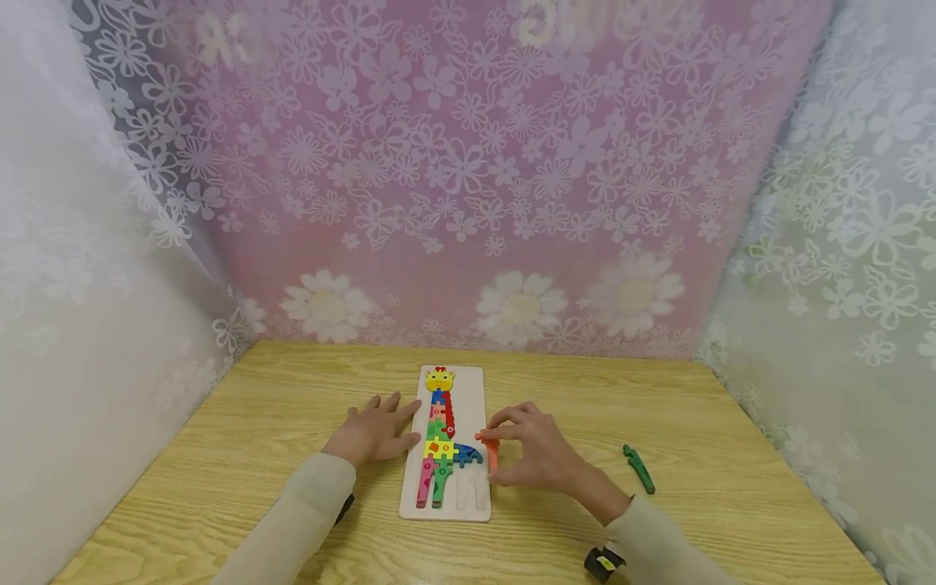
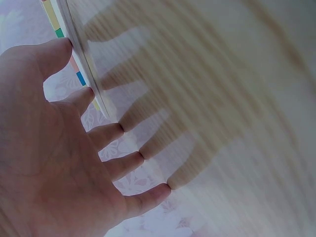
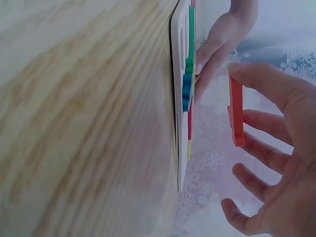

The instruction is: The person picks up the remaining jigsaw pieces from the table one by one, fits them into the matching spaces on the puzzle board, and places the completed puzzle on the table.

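A pale puzzle board [image 1: 468, 398] lies on the table, carrying a giraffe of coloured, numbered pieces with a yellow head [image 1: 439, 379]. Two bare leg-shaped recesses [image 1: 470, 492] show at its lower right, below a blue piece [image 1: 468, 454]. My left hand [image 1: 376, 429] rests with fingers spread, its thumb and index fingertips at the board's left edge. Between thumb and fingers, my right hand [image 1: 537, 451] pinches an orange puzzle piece [image 3: 236, 111], raised over the board's right edge. In the right wrist view, the other fingers of that hand stand apart from the piece.
A loose green puzzle piece [image 1: 639, 469] lies on the wooden table [image 1: 292, 390], right of my right hand. Flower-patterned curtains [image 1: 453, 162] hang behind the table and along both sides. Each wrist wears a dark strap-on device [image 1: 604, 562].
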### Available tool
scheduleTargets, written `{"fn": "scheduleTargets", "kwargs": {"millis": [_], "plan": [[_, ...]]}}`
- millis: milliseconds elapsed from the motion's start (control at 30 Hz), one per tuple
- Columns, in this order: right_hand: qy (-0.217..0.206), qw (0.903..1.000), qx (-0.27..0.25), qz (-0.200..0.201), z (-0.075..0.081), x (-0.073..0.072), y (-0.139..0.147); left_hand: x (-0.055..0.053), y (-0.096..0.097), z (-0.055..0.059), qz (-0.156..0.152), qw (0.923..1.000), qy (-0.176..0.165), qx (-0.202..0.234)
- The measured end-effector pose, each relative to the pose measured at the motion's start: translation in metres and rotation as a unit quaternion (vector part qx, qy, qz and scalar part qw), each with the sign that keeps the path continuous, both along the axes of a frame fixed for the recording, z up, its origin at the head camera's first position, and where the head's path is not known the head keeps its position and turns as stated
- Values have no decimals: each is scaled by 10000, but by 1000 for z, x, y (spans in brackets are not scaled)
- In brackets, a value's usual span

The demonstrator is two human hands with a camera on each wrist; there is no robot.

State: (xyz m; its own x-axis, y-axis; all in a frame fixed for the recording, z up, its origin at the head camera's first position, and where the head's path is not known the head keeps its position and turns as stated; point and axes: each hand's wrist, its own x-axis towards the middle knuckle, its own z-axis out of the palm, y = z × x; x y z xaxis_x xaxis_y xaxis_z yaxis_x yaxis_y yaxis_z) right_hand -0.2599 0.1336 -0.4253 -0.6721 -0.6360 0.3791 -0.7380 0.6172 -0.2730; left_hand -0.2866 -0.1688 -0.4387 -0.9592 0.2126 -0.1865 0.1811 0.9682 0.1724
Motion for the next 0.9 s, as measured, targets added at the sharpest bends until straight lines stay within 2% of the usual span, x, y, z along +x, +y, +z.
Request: {"fn": "scheduleTargets", "kwargs": {"millis": [900], "plan": [[-289,9994,166,-33,-2,8,-19,3,1,4,-34,10000,9,33]]}}
